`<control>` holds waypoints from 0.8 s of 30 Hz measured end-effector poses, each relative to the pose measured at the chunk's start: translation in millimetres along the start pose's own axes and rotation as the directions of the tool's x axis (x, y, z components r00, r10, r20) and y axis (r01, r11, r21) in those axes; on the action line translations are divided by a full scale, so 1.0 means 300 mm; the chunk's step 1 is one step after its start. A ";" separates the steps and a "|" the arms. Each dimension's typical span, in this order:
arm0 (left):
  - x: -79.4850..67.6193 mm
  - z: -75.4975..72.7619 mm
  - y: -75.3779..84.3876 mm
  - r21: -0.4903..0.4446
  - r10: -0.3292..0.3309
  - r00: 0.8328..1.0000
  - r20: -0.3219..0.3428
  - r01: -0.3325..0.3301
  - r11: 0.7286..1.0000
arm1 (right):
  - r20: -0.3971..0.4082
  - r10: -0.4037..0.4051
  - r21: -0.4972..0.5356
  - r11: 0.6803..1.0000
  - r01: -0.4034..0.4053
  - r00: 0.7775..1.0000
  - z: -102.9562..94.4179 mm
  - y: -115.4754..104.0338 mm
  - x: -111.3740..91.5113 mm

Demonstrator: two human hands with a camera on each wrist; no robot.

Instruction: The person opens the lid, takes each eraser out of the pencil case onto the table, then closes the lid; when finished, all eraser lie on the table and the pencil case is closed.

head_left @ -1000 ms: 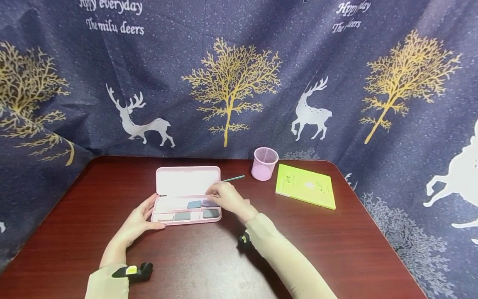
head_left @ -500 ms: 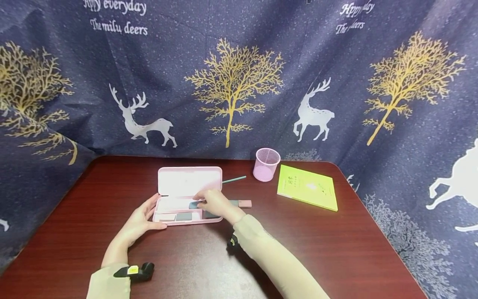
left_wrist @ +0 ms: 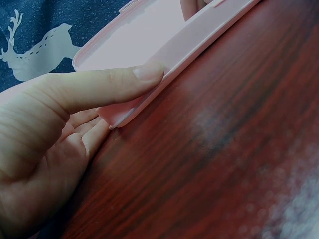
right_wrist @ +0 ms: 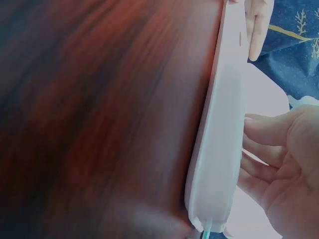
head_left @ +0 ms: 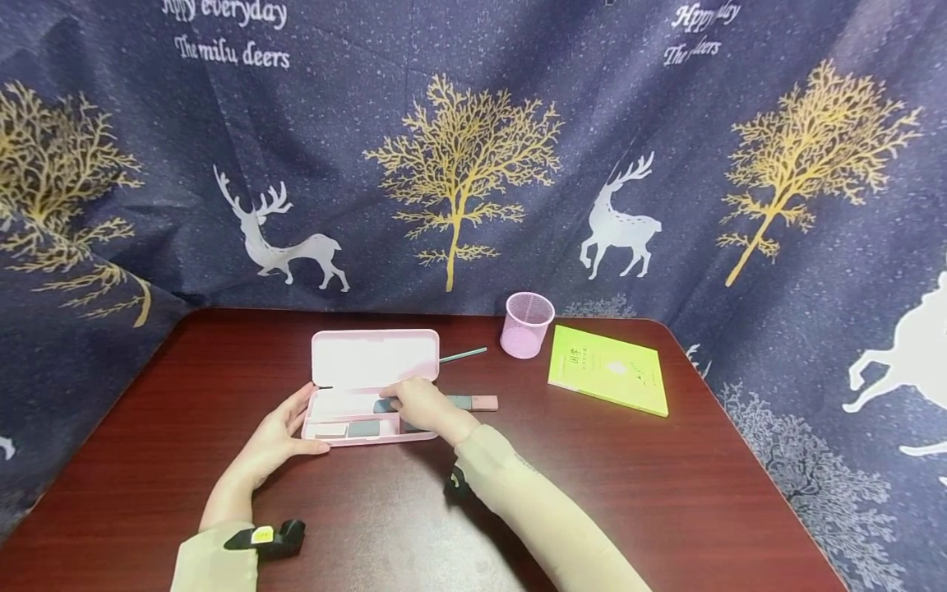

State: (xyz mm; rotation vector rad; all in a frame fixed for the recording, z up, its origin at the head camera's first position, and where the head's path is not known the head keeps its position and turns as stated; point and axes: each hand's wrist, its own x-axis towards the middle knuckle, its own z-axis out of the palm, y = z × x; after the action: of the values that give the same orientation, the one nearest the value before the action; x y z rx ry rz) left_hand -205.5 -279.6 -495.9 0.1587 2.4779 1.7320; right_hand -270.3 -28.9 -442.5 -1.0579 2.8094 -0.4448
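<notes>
Left hand (head_left: 272,437) grips case (head_left: 375,358) at one end; right hand (head_left: 425,404) reaches inside, fingertips hidden, grip unclear. Case likely light, stiff, slick; best held by end walls.

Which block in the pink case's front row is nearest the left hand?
The white block, at the row's left end by the left hand; the grey block lies to its right, farther from that hand.

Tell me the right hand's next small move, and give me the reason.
Probably secure a pinch on the blue block: the right hand is right at it, and the left hand holds the open pink case by one end, which should steady it. Whether the block is gripped now is hidden.
</notes>
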 end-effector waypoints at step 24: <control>-0.002 0.000 0.004 -0.022 -0.013 1.000 0.005 0.013 1.000 | -0.058 -0.014 0.004 1.000 0.014 0.998 0.004 -0.008 0.005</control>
State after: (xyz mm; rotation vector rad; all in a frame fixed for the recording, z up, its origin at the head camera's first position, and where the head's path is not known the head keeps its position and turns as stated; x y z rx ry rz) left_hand -205.0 -279.3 -494.8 0.1449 2.4501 1.7507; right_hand -269.9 -32.0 -442.9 -1.0816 2.8515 -0.4904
